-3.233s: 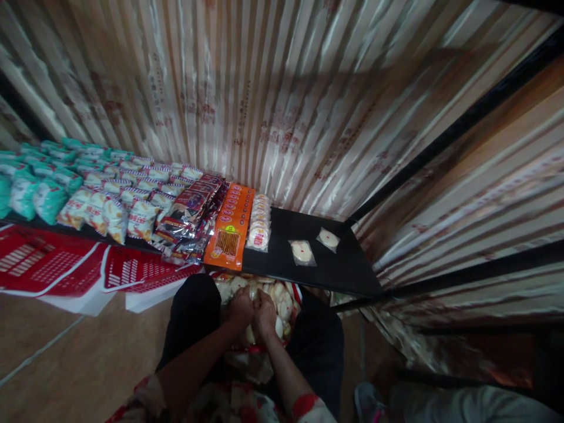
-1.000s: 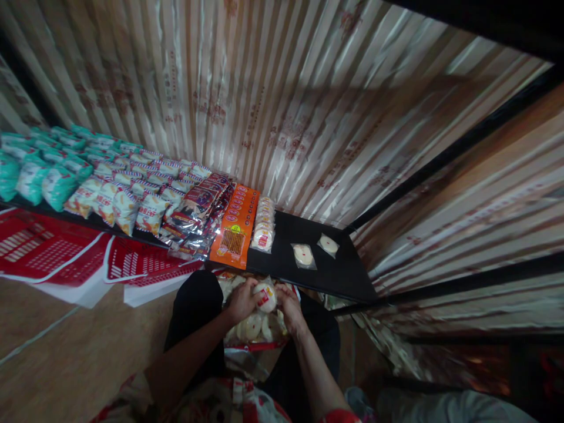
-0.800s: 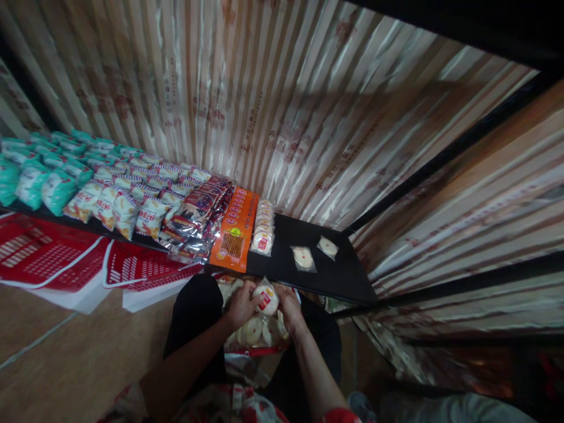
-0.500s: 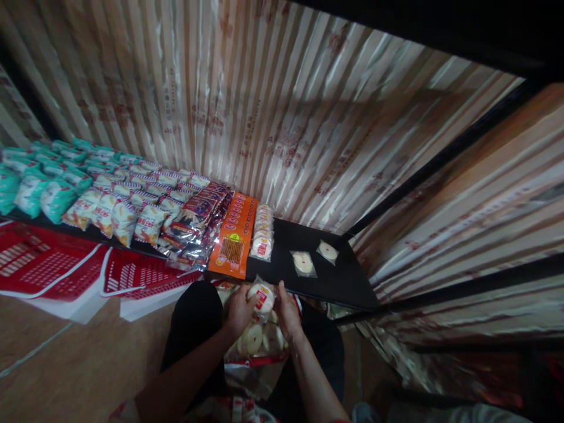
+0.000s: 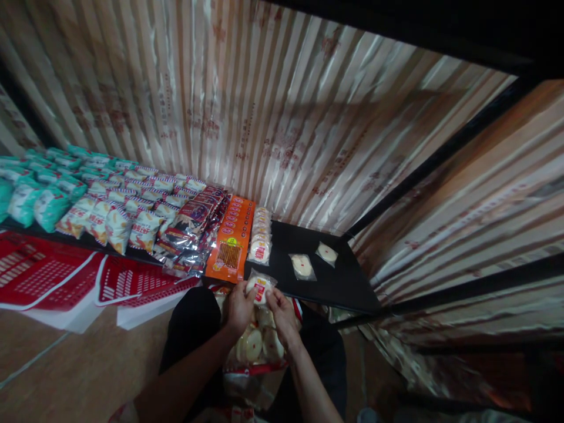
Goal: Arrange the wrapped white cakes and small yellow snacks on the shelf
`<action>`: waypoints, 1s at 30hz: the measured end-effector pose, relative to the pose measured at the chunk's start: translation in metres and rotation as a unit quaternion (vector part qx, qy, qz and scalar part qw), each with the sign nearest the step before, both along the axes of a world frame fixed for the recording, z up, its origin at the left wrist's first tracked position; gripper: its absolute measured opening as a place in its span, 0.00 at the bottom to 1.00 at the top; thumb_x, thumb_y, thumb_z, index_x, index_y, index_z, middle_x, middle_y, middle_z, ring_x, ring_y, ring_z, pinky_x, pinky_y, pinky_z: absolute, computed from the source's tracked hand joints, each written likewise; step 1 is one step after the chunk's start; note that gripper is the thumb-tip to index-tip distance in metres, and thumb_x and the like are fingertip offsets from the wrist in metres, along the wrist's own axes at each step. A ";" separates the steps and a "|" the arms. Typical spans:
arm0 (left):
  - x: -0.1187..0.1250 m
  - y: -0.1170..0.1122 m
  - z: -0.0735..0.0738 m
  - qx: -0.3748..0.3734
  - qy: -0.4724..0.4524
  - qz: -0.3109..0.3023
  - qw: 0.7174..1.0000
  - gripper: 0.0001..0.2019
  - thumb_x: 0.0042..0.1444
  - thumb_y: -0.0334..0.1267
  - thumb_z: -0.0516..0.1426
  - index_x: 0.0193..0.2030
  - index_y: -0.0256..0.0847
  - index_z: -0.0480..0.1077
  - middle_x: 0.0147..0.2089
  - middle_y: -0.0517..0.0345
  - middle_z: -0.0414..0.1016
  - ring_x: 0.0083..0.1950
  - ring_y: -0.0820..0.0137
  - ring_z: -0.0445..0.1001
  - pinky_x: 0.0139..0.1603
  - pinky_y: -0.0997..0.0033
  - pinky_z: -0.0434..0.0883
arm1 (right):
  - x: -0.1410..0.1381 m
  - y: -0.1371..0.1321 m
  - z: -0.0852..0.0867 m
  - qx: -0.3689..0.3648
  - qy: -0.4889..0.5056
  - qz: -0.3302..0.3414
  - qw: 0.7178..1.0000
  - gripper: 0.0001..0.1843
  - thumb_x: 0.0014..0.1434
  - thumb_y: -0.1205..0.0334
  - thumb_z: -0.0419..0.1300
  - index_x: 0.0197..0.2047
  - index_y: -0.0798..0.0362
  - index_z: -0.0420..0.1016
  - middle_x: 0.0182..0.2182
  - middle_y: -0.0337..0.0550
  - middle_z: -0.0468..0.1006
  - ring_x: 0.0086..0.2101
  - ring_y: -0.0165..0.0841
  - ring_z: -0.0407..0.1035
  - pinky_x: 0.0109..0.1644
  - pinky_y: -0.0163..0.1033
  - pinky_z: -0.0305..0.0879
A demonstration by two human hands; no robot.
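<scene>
My left hand [image 5: 238,306] and my right hand [image 5: 279,309] both grip a small clear packet with a round white cake and a red label [image 5: 259,285], held just at the front edge of the black shelf [image 5: 335,282]. Below my hands, on my lap, an open bag [image 5: 258,346] holds several more such cakes. On the shelf a row of the same packets [image 5: 259,235] stands next to an orange snack pack [image 5: 230,241], and two single cake packets [image 5: 302,265] [image 5: 327,253] lie flat to the right.
Left along the shelf lie dark foil packs [image 5: 189,226], white-and-orange snack bags [image 5: 118,217] and teal bags [image 5: 35,194]. Red shelf-front signs [image 5: 88,282] hang below. A striped shiny backing [image 5: 264,106] rises behind. Black frame bars [image 5: 440,153] run on the right.
My hands came up out of the bag with one cake packet and carried it forward to the shelf's front edge. The camera tilted a little.
</scene>
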State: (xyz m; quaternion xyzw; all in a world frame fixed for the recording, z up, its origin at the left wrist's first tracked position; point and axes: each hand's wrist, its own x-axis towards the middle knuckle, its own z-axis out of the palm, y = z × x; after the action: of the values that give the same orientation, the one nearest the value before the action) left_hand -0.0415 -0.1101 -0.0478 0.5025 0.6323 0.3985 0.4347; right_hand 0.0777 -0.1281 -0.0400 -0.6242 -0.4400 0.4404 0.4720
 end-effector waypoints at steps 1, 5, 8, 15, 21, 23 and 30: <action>0.001 0.002 0.000 0.006 -0.004 0.000 1.000 0.10 0.54 0.41 0.52 0.38 0.37 0.67 0.37 0.54 0.75 0.38 0.69 0.73 0.41 0.71 0.68 | 0.001 0.001 -0.001 0.001 -0.003 0.004 1.000 0.21 0.49 0.44 0.57 0.39 0.50 0.75 0.33 0.41 0.80 0.35 0.35 0.72 0.40 0.39 0.68; 0.003 0.009 0.004 0.012 -0.003 0.000 1.000 0.11 0.55 0.41 0.52 0.40 0.37 0.67 0.39 0.52 0.75 0.40 0.68 0.73 0.43 0.70 0.68 | 0.008 0.010 -0.002 0.011 -0.008 0.006 1.000 0.21 0.48 0.46 0.58 0.39 0.51 0.77 0.35 0.41 0.80 0.37 0.36 0.72 0.43 0.40 0.67; 0.005 0.013 0.012 0.009 0.027 -0.008 1.000 0.12 0.55 0.36 0.51 0.46 0.37 0.65 0.44 0.52 0.74 0.44 0.69 0.72 0.46 0.71 0.67 | 0.013 0.019 -0.004 0.026 -0.033 -0.012 0.999 0.21 0.48 0.46 0.58 0.39 0.51 0.78 0.34 0.42 0.80 0.36 0.37 0.72 0.42 0.40 0.67; 0.005 0.023 0.031 0.033 0.205 -0.052 0.977 0.12 0.58 0.34 0.48 0.46 0.36 0.68 0.46 0.49 0.72 0.51 0.66 0.67 0.55 0.68 0.62 | 0.023 0.041 -0.009 0.049 -0.072 -0.039 0.995 0.22 0.47 0.46 0.58 0.38 0.54 0.79 0.31 0.44 0.80 0.33 0.38 0.72 0.39 0.40 0.68; 0.004 0.039 0.034 0.048 0.252 -0.055 0.965 0.14 0.58 0.32 0.47 0.46 0.35 0.69 0.45 0.48 0.71 0.50 0.65 0.67 0.54 0.68 0.62 | 0.023 0.059 -0.012 0.054 -0.105 -0.048 0.992 0.22 0.49 0.47 0.57 0.40 0.55 0.79 0.32 0.45 0.81 0.31 0.37 0.72 0.36 0.39 0.68; 0.005 0.045 0.033 0.042 0.249 -0.059 0.966 0.14 0.57 0.31 0.47 0.47 0.35 0.69 0.46 0.48 0.71 0.50 0.66 0.67 0.53 0.70 0.63 | 0.021 0.064 -0.011 0.046 -0.123 -0.051 0.990 0.23 0.50 0.47 0.56 0.41 0.55 0.78 0.32 0.44 0.81 0.31 0.36 0.73 0.37 0.39 0.68; 0.007 0.060 0.029 0.015 0.223 -0.060 0.973 0.18 0.56 0.30 0.47 0.52 0.33 0.66 0.49 0.45 0.69 0.48 0.68 0.69 0.51 0.73 0.64 | 0.018 0.079 -0.005 -0.003 -0.245 -0.061 0.968 0.23 0.53 0.48 0.53 0.43 0.54 0.78 0.34 0.45 0.81 0.33 0.36 0.73 0.38 0.37 0.66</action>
State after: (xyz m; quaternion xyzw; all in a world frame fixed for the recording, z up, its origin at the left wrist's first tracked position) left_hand -0.0348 -0.0505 -0.0186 0.6222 0.6758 0.2587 0.2987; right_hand 0.0957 -0.0490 -0.0451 -0.7402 -0.5023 0.2459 0.3733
